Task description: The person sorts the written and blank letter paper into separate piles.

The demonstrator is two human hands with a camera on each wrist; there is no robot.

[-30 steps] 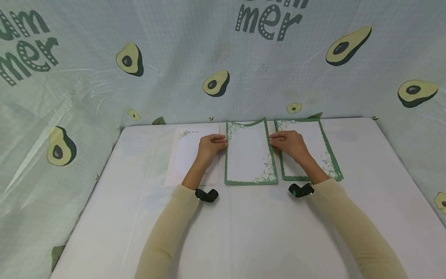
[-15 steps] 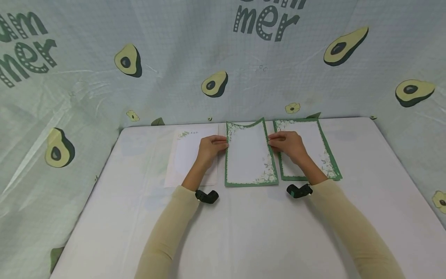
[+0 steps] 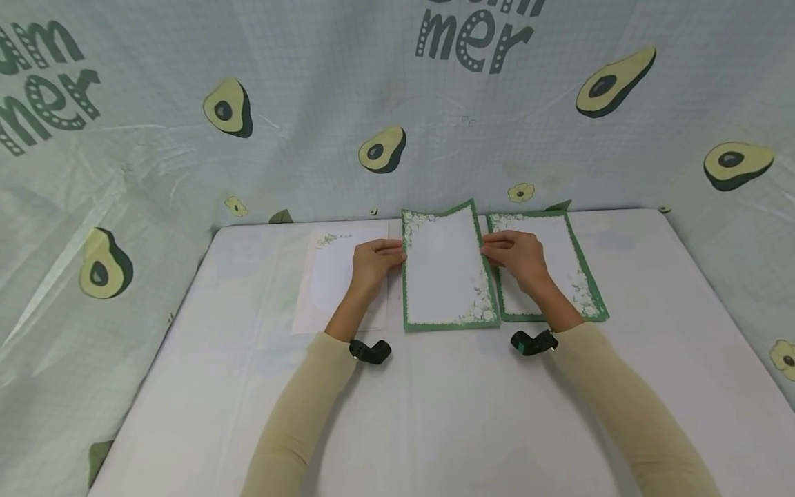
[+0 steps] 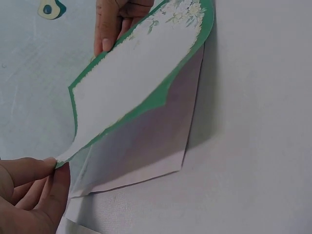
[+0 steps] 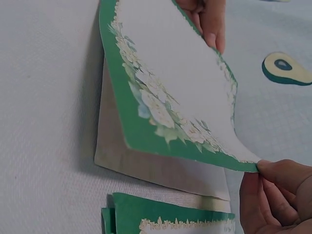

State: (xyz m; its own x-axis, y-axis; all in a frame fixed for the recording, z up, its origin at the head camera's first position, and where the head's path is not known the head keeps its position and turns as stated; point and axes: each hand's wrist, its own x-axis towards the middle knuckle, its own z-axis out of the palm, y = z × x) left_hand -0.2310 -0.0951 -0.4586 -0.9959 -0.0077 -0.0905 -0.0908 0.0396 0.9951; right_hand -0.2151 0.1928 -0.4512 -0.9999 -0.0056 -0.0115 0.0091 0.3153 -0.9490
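A white sheet of paper [image 3: 442, 269] with a green border and printed white flowers is stretched between both hands in the head view. My left hand [image 3: 373, 264] pinches its left edge between thumb and fingers. On the opposite edge, my right hand [image 3: 520, 257] holds it the same way. The sheet bows and stands off the table, as the wrist views show. Under it lies a plain pale sheet [image 4: 161, 134], partly covered. In the right wrist view, the green-bordered paper [image 5: 175, 214] at the bottom lies close to my right hand.
Pale pink-edged paper [image 3: 329, 290] with a small leaf print lies left of the held sheet. More green-bordered paper [image 3: 555, 248] lies to the right, partly behind my right hand. A curtain with avocado prints [image 3: 382, 149] rises behind the white table [image 3: 435, 414].
The held sheet dips slightly toward me, then rises, its far edge now higher against the curtain. Both hands keep their hold, and the papers at either side stay put.
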